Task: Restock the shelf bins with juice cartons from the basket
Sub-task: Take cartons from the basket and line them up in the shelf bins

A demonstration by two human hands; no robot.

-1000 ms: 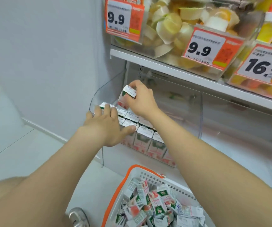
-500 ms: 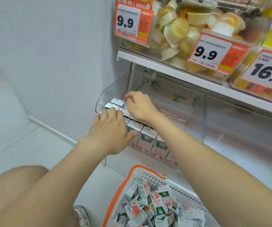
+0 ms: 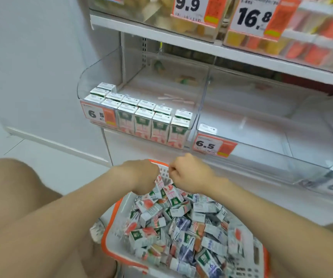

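The white basket with an orange rim (image 3: 109,225) stands on the floor below me, heaped with small juice cartons (image 3: 173,227). Both hands hover over its far end. My left hand (image 3: 139,175) points fingers-down among the cartons, its fingertips hidden. My right hand (image 3: 189,173) is curled into a loose fist just above the pile, and I see nothing in it. On the shelf, the left clear bin (image 3: 85,81) holds two neat rows of upright cartons (image 3: 141,117), plus a short third row at its left end. The right clear bin (image 3: 282,157) holds one carton (image 3: 206,128) at its front left corner.
Price tags reading 6.5 (image 3: 211,146) hang on the bin fronts. The shelf above (image 3: 201,47) carries tubs of jelly cups with 9.9 and 16.8 tags. Loose straws (image 3: 173,98) lie in the left bin. A white wall stands at the left; my knee (image 3: 11,187) is at lower left.
Both hands left the left shelf bin and dropped to the basket. The carton my right hand set in now stands in the bin. The view has tilted down and right.
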